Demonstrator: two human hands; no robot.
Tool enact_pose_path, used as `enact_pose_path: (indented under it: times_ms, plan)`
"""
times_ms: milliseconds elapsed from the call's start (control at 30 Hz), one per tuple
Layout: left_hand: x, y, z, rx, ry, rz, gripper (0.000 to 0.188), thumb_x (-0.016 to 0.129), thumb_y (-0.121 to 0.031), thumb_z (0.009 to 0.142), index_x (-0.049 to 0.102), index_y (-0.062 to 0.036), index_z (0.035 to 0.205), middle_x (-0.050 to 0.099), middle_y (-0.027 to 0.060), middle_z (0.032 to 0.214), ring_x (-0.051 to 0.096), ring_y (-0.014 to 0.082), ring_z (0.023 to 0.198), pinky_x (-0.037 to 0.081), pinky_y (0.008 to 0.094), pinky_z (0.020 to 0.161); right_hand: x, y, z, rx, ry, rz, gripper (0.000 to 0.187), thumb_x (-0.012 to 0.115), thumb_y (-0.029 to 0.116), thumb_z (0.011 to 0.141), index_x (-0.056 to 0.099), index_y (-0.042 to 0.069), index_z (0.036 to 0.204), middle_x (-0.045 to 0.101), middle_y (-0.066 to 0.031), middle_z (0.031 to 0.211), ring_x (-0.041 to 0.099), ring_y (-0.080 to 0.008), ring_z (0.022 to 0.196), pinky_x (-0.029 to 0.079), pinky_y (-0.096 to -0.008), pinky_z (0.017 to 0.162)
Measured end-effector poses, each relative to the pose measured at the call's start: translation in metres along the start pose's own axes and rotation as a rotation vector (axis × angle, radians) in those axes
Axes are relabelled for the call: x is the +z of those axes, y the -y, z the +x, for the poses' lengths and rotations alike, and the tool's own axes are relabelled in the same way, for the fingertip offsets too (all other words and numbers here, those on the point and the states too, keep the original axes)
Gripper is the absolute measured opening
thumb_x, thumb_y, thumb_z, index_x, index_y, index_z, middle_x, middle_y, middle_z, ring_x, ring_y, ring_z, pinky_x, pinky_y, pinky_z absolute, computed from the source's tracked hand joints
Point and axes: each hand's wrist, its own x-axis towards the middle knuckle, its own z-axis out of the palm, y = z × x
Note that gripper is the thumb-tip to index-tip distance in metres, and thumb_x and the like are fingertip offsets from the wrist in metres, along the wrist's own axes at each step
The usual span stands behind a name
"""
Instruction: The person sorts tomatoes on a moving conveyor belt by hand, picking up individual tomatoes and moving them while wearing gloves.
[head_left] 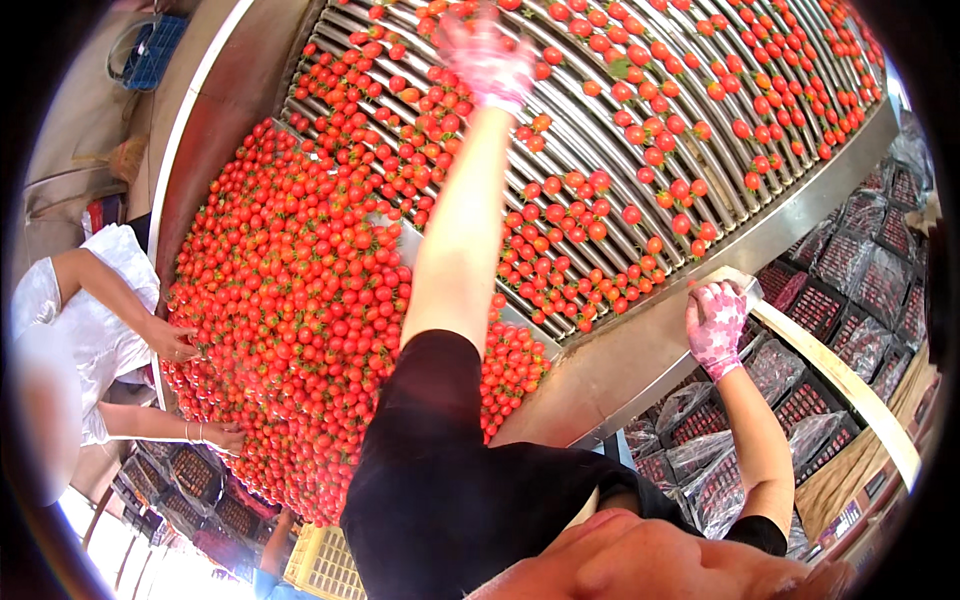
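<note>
The person has 2 hands in pink-and-white gloves: the left hand point(488, 62) and the right hand point(716, 320). Red tomatoes point(445, 110), too many to count, lie on the metal rollers point(575, 130) around the left fingers. More fill 1 big pile point(300, 270), nearer the person than those fingers and to their left. 1 green leaf point(619, 68) sits on the rollers, right of the left fingers. At the pile's far left edge are 2 bare hands of a co-worker, 1 point(175, 342) farther up than the other point(223, 438). Beyond the right fingers, to their right, stand many black crates point(815, 305), not countable. 1 yellow crate point(325, 565) stands low and well left of the right fingers.

The left arm reaches nearly straight over the rollers; its fingers are blurred, so I cannot tell whether they grip anything. The right arm bends at the elbow, its fingers curled against the metal frame point(600, 375); whether they grip it, I cannot tell.
</note>
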Motion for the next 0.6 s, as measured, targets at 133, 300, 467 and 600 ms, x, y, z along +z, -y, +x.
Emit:
enact_pose_path:
  times_ms: [133,300,467,600]
  plan:
    - [0.004,-0.104,-0.089,0.315,0.64,-0.144,0.042,0.066,-0.029,0.084,0.057,-0.0197,0.123,0.059,0.0115,0.12,0.058,0.0362,0.111,0.049,0.0495,0.095,-0.004,-0.012,-0.011,0.041,0.025,-0.027,0.013,0.068,0.01,0.074,0.065,0.007,0.087,0.063,-0.0097,0.087,0.059,-0.0317,0.093,0.04,-0.0487,0.094]
    - [0.004,-0.115,-0.13,0.086,0.678,-0.225,0.024,0.055,-0.021,0.092,0.06,-0.0128,0.114,0.056,0.0158,0.113,0.063,0.0381,0.098,0.054,0.0475,0.081,0.0,0.001,-0.001,-0.009,0.017,0.017,0.014,0.067,0.014,0.077,0.066,0.007,0.089,0.064,-0.0097,0.089,0.058,-0.0314,0.095,0.039,-0.0489,0.097]
    - [-0.017,-0.1,-0.163,-0.412,0.589,-0.611,0.023,0.058,-0.016,0.09,0.06,-0.0072,0.111,0.061,0.0114,0.095,0.064,0.026,0.084,0.053,0.038,0.071,0.014,0.003,-0.002,-0.029,0.039,-0.001,0.017,0.067,0.018,0.077,0.066,0.008,0.091,0.064,-0.0095,0.09,0.058,-0.0309,0.097,0.038,-0.0491,0.098]
    - [-0.077,-0.088,-0.242,-1.162,0.493,-1.389,0.015,0.057,-0.021,0.094,0.061,-0.0076,0.1,0.058,0.0012,0.074,0.053,0.0138,0.058,0.044,0.0277,0.05,0.001,-0.003,-0.003,0.044,0.145,-0.118,0.018,0.068,0.024,0.077,0.068,0.01,0.089,0.066,-0.0098,0.089,0.06,-0.0302,0.097,0.039,-0.0489,0.098]
